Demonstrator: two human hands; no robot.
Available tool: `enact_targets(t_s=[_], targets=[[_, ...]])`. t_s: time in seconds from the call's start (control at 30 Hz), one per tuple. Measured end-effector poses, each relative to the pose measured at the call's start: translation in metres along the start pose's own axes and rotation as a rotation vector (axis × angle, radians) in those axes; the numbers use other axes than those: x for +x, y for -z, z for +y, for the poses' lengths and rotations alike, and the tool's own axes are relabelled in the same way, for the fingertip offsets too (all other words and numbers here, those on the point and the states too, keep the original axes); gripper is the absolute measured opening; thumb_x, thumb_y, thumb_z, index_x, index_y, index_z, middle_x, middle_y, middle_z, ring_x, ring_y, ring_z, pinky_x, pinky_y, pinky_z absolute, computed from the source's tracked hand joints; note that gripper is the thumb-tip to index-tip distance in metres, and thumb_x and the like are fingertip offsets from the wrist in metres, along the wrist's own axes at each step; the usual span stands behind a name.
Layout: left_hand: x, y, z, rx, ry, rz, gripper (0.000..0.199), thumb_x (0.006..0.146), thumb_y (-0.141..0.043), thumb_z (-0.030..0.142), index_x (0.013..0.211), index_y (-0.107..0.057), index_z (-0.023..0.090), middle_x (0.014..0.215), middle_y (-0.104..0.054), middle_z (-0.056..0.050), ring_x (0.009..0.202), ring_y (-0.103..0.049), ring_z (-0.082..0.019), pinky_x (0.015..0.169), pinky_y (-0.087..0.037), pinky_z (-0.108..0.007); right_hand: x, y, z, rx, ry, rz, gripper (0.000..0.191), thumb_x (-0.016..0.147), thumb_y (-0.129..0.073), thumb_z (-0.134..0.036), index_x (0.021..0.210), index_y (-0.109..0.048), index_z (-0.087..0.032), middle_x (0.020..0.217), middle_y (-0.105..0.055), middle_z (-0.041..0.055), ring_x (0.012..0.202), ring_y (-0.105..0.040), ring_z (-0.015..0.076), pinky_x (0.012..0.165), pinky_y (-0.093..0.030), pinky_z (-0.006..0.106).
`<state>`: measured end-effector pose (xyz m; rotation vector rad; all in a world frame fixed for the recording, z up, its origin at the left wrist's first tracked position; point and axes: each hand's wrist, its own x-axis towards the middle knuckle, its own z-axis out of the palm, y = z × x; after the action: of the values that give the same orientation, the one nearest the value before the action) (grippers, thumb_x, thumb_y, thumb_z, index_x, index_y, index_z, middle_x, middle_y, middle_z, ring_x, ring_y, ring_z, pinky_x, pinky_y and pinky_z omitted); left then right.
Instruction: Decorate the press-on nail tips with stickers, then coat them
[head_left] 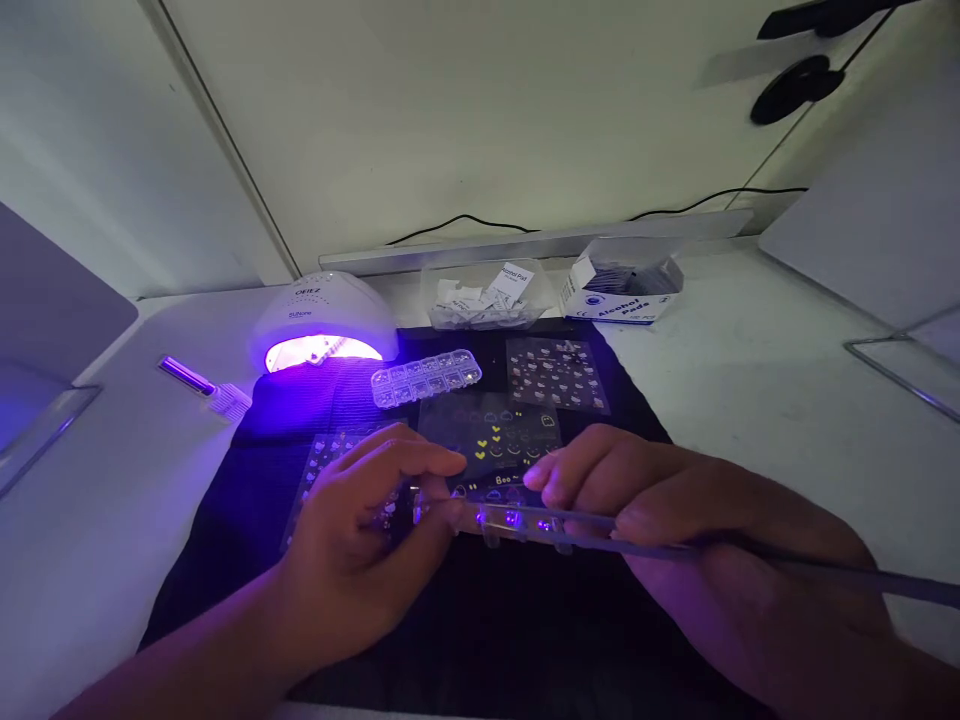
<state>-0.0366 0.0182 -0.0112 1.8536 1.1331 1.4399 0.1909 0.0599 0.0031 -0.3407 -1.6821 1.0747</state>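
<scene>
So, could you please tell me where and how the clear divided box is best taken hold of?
I'd pinch the box by its long edges near the middle, from above; it lies flat on the dark cloth, long and narrow.

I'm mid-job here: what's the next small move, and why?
Perhaps turn the glinting pieces slightly toward the camera: they sit between the left hand and the right hand, and the slim tool in the right hand runs close by, so from this angle I can't tell what it touches.
</scene>
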Motion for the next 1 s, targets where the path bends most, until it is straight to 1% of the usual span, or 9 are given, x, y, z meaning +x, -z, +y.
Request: enact_targets(t_s=[0.1,0.2,0.3,0.5,0.57,0.7,0.83,0.93,1.0], targets=[[0.0013,0.0003,0.0003,-0.051,-0.013,-0.026,0.028,0.085,-0.071,0.006,0.106,-0.071,0.025,0.081,-0.067,0.001,0.074,-0.062,-0.013,0.066,-0.050,-0.025,-0.0030,0.0010,-0.0005,-0.011,0.021,-0.029,0.022,0.098,-0.061,-0.031,0.108,-0.080,-0.027,0.080,-0.072,0.0061,0.081,-0.070,0.0229,0.083,-0.064,0.044],[0.0025,0.0007,0.0015,-0.107,0.002,-0.032,0.030,0.084,-0.072,0.007,0.107,-0.070,0.027,0.084,-0.068,0.002,0.077,-0.063,-0.013,0.070,-0.051,-0.025,-0.0055,0.0011,-0.0008,-0.042,0.021,-0.073,0.025,0.098,-0.058,-0.033,0.113,-0.078,-0.029,0.084,-0.073,0.0070,0.085,-0.071,0.0251,0.085,-0.064,0.047],[0.0022,0.0013,0.0024,-0.141,0.038,-0.019,0.033,0.083,-0.075,0.008,0.109,-0.070,0.027,0.084,-0.069,0.002,0.077,-0.065,-0.014,0.070,-0.053,-0.025,-0.0062,-0.0004,-0.0016,-0.034,0.027,-0.097,0.026,0.098,-0.058,-0.034,0.114,-0.077,-0.028,0.084,-0.073,0.0077,0.084,-0.071,0.0261,0.084,-0.064,0.050],[0.0001,-0.0004,0.0023,-0.237,0.135,-0.053,0.036,0.080,-0.081,0.010,0.110,-0.072,0.028,0.086,-0.072,0.002,0.066,-0.067,-0.010,0.059,-0.054,-0.019,-0.0080,-0.0042,-0.0029,0.003,0.018,-0.096,0.025,0.098,-0.059,-0.029,0.115,-0.077,-0.026,0.086,-0.073,0.0067,0.085,-0.072,0.0239,0.085,-0.063,0.045],[0.0004,-0.0019,0.0032,-0.238,0.146,-0.059,0.035,0.080,-0.081,0.010,0.108,-0.073,0.028,0.085,-0.073,0.003,0.067,-0.068,-0.009,0.061,-0.054,-0.017,-0.0088,-0.0039,-0.0030,-0.015,0.013,-0.122,0.023,0.099,-0.058,-0.029,0.114,-0.076,-0.026,0.087,-0.072,0.0066,0.088,-0.072,0.0241,0.087,-0.063,0.044],[0.0007,-0.0033,0.0056,-0.225,0.170,-0.028,0.036,0.078,-0.079,0.003,0.103,-0.075,0.028,0.083,-0.075,0.006,0.069,-0.069,-0.007,0.067,-0.056,-0.012,-0.0079,-0.0031,-0.0039,-0.027,0.022,-0.145,0.021,0.100,-0.058,-0.029,0.113,-0.074,-0.025,0.087,-0.072,0.0062,0.090,-0.072,0.0231,0.090,-0.063,0.042],[-0.0013,-0.0030,0.0038,-0.289,0.244,-0.005,0.047,0.078,-0.079,0.003,0.111,-0.074,0.036,0.081,-0.076,0.009,0.067,-0.069,-0.005,0.064,-0.055,-0.008,-0.0052,-0.0037,-0.0049,-0.036,0.033,-0.151,0.022,0.100,-0.057,-0.030,0.115,-0.073,-0.024,0.088,-0.073,0.0060,0.089,-0.073,0.0229,0.091,-0.064,0.043],[-0.0024,-0.0027,0.0024,-0.336,0.263,-0.004,0.054,0.077,-0.079,0.003,0.115,-0.074,0.042,0.083,-0.076,0.010,0.070,-0.071,-0.006,0.069,-0.057,-0.009,-0.0039,-0.0028,-0.0046,-0.057,0.041,-0.172,0.022,0.101,-0.057,-0.031,0.114,-0.073,-0.025,0.087,-0.073,0.0054,0.087,-0.074,0.0225,0.088,-0.065,0.042],[-0.0024,-0.0026,0.0031,-0.359,0.274,0.016,0.057,0.076,-0.080,0.002,0.114,-0.075,0.043,0.087,-0.076,0.010,0.071,-0.070,-0.005,0.070,-0.058,-0.009,-0.0039,-0.0013,-0.0048,-0.068,0.043,-0.197,0.021,0.101,-0.056,-0.032,0.112,-0.073,-0.025,0.085,-0.072,0.0051,0.087,-0.074,0.0223,0.088,-0.066,0.041]])
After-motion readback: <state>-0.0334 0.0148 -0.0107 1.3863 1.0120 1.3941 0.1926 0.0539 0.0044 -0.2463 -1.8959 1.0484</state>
